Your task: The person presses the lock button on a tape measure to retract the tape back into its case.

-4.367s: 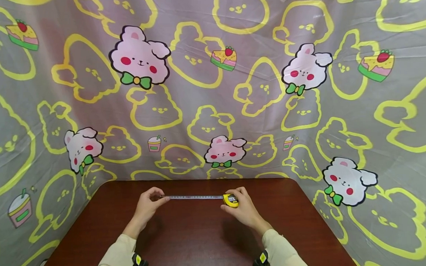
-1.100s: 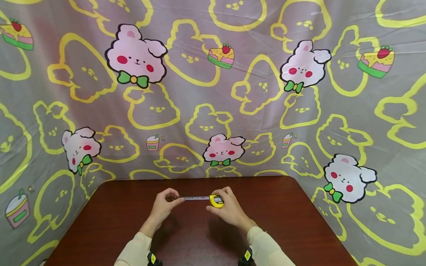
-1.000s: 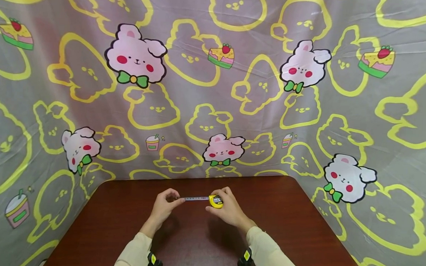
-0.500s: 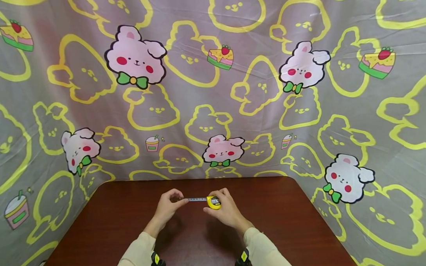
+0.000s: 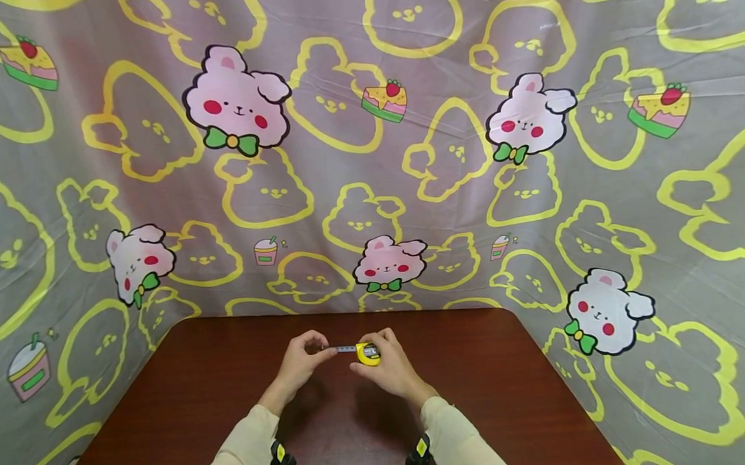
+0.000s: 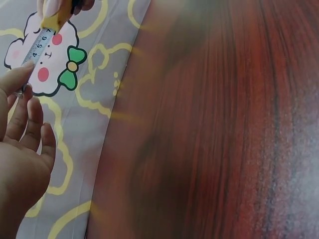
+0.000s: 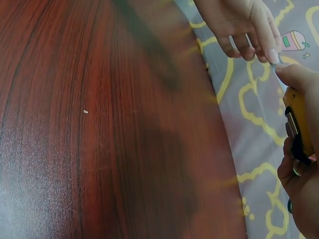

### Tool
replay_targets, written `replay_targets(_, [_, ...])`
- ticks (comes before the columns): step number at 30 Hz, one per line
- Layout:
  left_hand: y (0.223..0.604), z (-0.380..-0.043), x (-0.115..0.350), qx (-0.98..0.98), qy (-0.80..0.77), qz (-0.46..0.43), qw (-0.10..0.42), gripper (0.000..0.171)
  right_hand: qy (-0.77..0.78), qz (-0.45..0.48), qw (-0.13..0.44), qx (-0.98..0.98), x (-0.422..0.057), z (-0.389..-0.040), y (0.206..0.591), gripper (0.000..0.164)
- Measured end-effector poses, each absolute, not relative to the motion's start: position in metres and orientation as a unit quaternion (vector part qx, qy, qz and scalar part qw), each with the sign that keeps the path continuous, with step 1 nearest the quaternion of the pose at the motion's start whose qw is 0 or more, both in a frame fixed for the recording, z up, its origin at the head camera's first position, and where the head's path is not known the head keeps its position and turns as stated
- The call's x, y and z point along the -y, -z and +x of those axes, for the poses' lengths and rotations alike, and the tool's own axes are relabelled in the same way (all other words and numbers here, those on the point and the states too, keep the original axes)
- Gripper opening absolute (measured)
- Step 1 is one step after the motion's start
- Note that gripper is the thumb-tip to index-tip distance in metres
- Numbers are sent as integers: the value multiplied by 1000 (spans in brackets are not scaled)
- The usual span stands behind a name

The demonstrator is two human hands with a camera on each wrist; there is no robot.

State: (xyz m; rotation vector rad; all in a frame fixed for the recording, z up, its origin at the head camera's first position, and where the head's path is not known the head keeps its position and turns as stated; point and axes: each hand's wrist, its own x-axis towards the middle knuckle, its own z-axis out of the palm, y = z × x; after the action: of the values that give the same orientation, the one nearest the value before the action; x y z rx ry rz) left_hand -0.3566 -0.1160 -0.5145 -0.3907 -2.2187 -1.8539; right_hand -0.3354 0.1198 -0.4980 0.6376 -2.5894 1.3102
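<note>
A yellow and black tape measure [image 5: 368, 354] sits in my right hand [image 5: 394, 367], gripped between thumb and fingers. From its mouth a short stretch of blade [image 5: 346, 349] runs to my left hand [image 5: 301, 361], which pinches the blade's end between thumb and forefinger. The left wrist view shows printed numbers on the blade [image 6: 41, 45] around 4 to 7, with the left thumb on top and the other fingers loosely bent below. In the right wrist view the case [image 7: 297, 119] is partly covered by the right hand. Both hands are raised above the table.
A dark red-brown wooden table [image 5: 466, 372] lies under the hands, which cast shadows on it. A grey curtain [image 5: 324, 210] with cartoon prints hangs behind and at both sides. A tiny pale speck [image 7: 85, 112] lies on the tabletop. Each wrist carries a black strapped device.
The hands have come closer together, the left moving right and the right moving left. The exposed blade has shortened steadily as it slid back into the case. Both holds stay the same.
</note>
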Motion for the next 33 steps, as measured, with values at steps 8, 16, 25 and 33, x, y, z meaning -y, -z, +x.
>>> replay_targets(8, [494,-339,105,756,630,-145,106,17,-438,215,80,869,-115,-335,498,53])
replay_targets(16, [481,-329,97,755,628,-161,97,13,-433,215,78,872,-111,-334,496,54])
replay_targets(25, [499,-345,92,766,617,-154,93,15,-435,218,90,869,-108,-333,495,50])
replay_targets(33, [511,-355,92,765,617,-169,78,17,-434,204,114,870,-104,-331,497,59])
